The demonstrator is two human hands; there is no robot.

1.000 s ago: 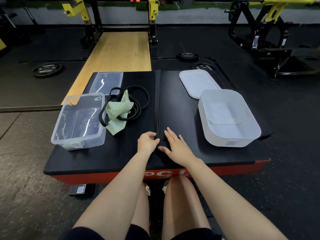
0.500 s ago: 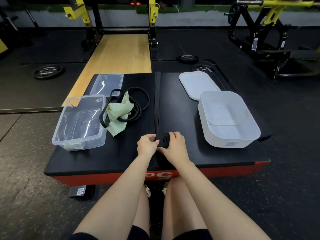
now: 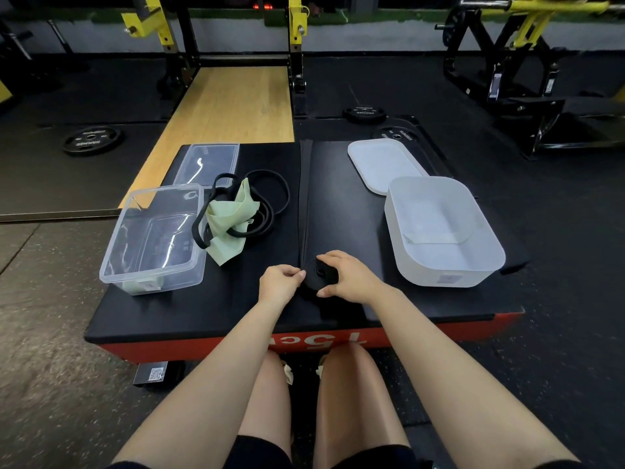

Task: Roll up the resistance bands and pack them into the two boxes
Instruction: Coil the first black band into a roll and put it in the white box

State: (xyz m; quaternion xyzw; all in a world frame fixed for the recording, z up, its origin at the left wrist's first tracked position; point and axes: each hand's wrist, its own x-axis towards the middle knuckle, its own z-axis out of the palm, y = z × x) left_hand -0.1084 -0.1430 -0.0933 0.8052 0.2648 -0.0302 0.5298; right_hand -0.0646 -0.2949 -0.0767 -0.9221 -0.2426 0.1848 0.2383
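A black band is laid flat down the middle of the black platform, and its near end is wound into a small roll close to the front edge. The roll is held by the right hand, whose fingers are curled over its top and side. The left edge of the roll is pinched by the curled fingers of the left hand. To the left, a pile of thin black bands and a pale green band is seen, just beside a clear box. A clear lid is lying behind that box. To the right, a white box is standing with its white lid behind it.
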